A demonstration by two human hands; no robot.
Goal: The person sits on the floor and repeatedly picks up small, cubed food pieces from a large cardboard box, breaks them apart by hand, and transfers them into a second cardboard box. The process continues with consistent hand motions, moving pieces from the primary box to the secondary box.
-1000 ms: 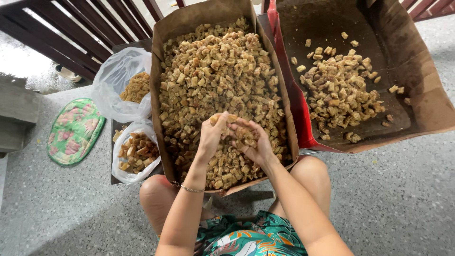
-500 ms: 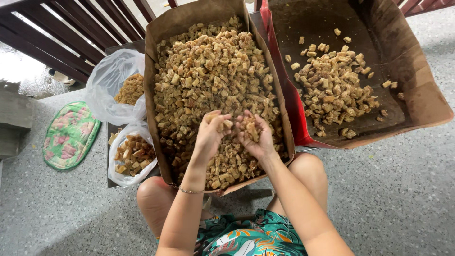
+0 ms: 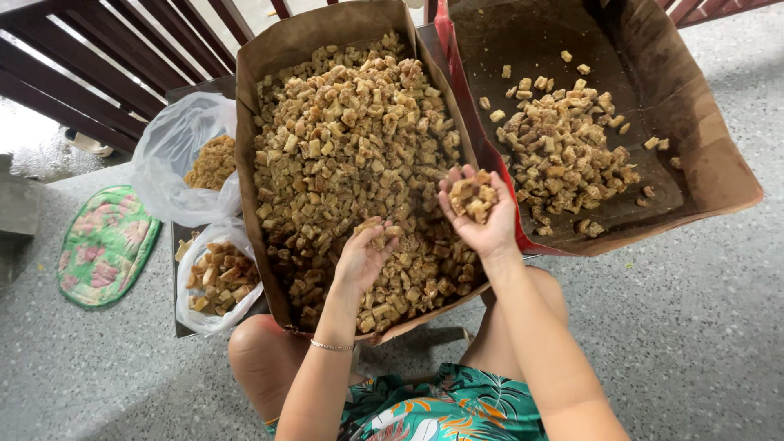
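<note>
left hand (image 3: pixel 363 257): palm-down, fingers curled into brown chunks (image 3: pixel 351 155) in near cardboard box (image 3: pixel 269 49) | right hand (image 3: pixel 482 216): since 0.5 s ago lifted off pile, now cupped palm-up, holding handful (image 3: pixel 472 194), shifted toward far box (image 3: pixel 710 139) | bags (image 3: pixel 175 143) left, unchanged

Between the 2 cardboard trays, the full tray's (image 3: pixel 269 49) raised wall at 12 o'clock and the red-edged tray's (image 3: pixel 719 163) flap at 2 o'clock leave only a narrow gap. At 9 o'clock, 2 plastic bags (image 3: pixel 167 155) crowd the edge. Open speckled floor (image 3: pixel 694 343) lies at 4 o'clock; the wooden railing (image 3: pixel 98 57) blocks 11 o'clock.
</note>
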